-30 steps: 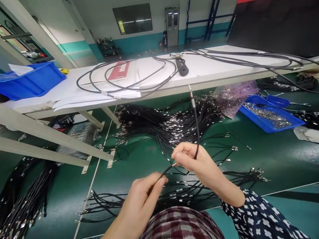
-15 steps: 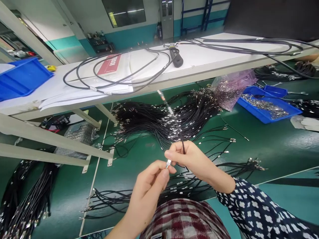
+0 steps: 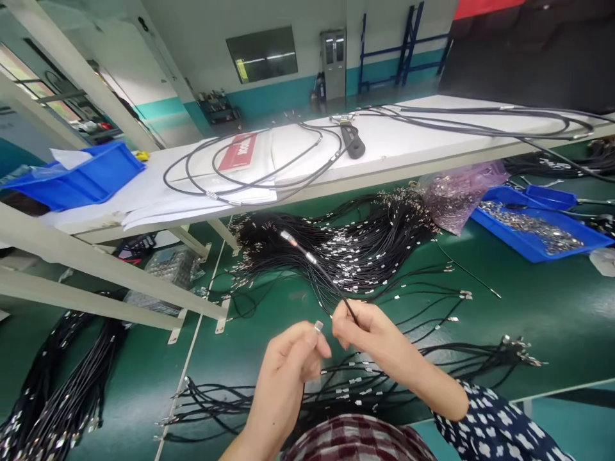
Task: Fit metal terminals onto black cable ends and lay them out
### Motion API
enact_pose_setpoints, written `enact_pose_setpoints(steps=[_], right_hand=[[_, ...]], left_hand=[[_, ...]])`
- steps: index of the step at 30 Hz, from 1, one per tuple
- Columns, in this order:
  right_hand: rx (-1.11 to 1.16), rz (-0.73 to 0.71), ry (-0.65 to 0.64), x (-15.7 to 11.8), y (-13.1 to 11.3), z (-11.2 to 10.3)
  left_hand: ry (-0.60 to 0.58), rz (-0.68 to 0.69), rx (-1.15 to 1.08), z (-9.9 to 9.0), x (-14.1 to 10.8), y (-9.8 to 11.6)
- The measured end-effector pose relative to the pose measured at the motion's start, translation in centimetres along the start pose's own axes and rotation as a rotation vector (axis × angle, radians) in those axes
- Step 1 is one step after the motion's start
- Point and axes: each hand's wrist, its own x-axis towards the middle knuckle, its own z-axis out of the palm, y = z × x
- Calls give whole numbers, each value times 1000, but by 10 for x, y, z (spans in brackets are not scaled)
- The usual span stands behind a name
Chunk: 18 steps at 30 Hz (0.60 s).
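Observation:
My left hand [image 3: 291, 362] pinches a small silvery cable connector [image 3: 318, 326] between thumb and fingertips. My right hand [image 3: 368, 325], just beside it, is closed around a black cable [image 3: 335, 286]. This cable slants up and left out of the fist, with a silvery sleeve and a metal connector [image 3: 288, 237] at its free end. Whether both ends belong to one cable cannot be seen. Beneath my hands lie loose black cables [image 3: 358, 384] with white tags, and beyond is a large bundle of similar cables [image 3: 331, 240].
A white shelf [image 3: 307, 176] on metal legs crosses behind, carrying coiled cables, a black-handled tool [image 3: 353, 142] and a blue bin [image 3: 91, 176]. At right are a purple bag [image 3: 454, 195] and a blue tray [image 3: 509, 237] of metal parts. Another cable bundle [image 3: 62, 378] lies left.
My hands have moved slightly apart, and the right fingers have left the connector in my left hand. The cable's free end has swung left and down. The view has tilted up.

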Motion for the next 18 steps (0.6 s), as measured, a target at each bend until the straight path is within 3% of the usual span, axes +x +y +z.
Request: enact_pose_setpoints(steps=[4, 9, 14, 18], right_hand=[[-42, -4, -16, -14, 9, 4], [-74, 43, -41, -32, 24, 11], [-44, 98, -33, -38, 34, 12], [13, 148, -134, -39, 41, 7]], left_hand=[[125, 128, -160, -10, 14, 27], [183, 256, -208, -13, 23, 49], [149, 274, -186, -10, 21, 49], [54, 225, -160, -15, 21, 48]])
